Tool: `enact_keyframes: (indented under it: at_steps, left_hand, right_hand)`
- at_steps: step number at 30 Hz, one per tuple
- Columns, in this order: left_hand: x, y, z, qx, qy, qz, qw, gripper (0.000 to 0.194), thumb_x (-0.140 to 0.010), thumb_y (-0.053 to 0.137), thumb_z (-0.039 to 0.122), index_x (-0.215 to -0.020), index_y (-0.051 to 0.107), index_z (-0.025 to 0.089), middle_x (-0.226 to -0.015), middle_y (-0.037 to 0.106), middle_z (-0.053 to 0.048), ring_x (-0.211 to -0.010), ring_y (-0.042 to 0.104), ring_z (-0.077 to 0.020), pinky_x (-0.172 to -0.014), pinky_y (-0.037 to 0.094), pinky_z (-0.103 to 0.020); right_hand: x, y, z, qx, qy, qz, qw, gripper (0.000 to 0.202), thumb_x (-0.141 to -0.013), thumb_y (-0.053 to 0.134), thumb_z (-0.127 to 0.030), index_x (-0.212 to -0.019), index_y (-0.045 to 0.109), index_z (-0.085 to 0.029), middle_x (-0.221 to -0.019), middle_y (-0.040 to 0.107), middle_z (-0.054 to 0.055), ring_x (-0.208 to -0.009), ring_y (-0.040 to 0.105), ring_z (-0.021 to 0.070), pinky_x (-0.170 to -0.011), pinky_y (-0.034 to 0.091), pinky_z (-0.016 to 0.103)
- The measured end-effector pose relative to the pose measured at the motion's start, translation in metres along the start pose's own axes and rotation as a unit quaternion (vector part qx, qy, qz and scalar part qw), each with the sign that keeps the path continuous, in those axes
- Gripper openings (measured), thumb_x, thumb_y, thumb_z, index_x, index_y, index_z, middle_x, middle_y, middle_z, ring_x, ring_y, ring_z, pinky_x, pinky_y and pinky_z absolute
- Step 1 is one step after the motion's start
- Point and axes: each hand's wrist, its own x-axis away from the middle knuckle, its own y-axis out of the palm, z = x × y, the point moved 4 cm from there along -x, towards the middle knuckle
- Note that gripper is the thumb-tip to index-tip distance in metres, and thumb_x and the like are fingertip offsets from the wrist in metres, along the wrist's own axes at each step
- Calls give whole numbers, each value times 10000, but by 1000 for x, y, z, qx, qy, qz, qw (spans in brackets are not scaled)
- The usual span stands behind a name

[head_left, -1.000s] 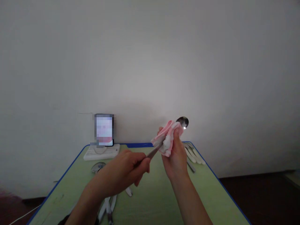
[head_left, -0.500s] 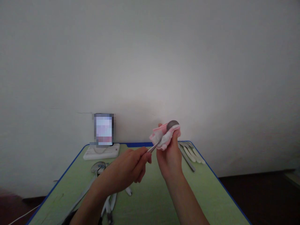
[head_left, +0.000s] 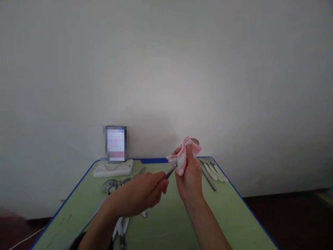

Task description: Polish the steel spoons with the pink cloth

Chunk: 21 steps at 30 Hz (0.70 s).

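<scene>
My left hand [head_left: 143,191] is closed round the handle of a metal spoon [head_left: 170,171], held up over the table. A pink and white cloth [head_left: 183,158] is wrapped about the upper part of the spoon, and only the edge of its bowl shows above the folds. Fingers of my right hand [head_left: 191,172] are closed on the cloth, with the thumb pressed over it and the spoon inside. Beneath my left forearm lies other cutlery, including a large spoon or ladle [head_left: 109,186] and several pieces with pale handles [head_left: 121,227], partly hidden.
On the green table [head_left: 169,225] with a blue rim, several utensils with cream handles [head_left: 215,172] and a long metal handle [head_left: 210,180] lie at the back right. A blurred lit screen [head_left: 116,144] stands by a white power strip [head_left: 113,168] at the back left. The wall [head_left: 166,69] rises behind.
The cloth now covers most of the spoon's bowl, which showed more before. My right thumb has folded over the cloth, and my left hand has dropped slightly.
</scene>
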Motion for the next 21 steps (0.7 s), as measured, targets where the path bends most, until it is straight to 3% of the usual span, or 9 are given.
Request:
enact_keyframes:
  at_steps: [6,10,14,21]
  left_hand:
    - [-5,5,-7,42,8,-11,999,248,-920,277,267,-737,430,198,-593,487,48,-517,450,-100,-537,341,-220]
    - [-5,3,-7,89,-7,-13,996,281,-929,257,308,-742,436,198,-581,443,57,-533,437,-100,-542,345,-213]
    - [0,-2,-6,114,-11,-15,993,326,-941,234,354,-711,406,200,-575,421,63,-538,416,-96,-550,338,-210]
    - [19,-12,-13,41,-32,12,999,339,-934,250,400,-748,447,196,-645,454,38,-601,434,-115,-576,337,-229]
  right_hand:
    - [5,0,12,55,35,-7,998,310,-730,617,-453,-656,607,-152,-572,620,-9,-491,553,108,-525,424,238]
    - [0,-4,14,77,39,-12,996,331,-732,611,-469,-708,640,-140,-627,671,27,-527,592,136,-539,450,255]
    - [-11,-11,1,141,-11,-25,990,401,-745,583,-505,-805,671,-118,-704,706,65,-592,624,161,-567,472,268]
    - [-20,-20,-31,282,-34,-141,948,346,-715,651,-444,-843,692,-125,-741,720,67,-626,645,168,-615,490,278]
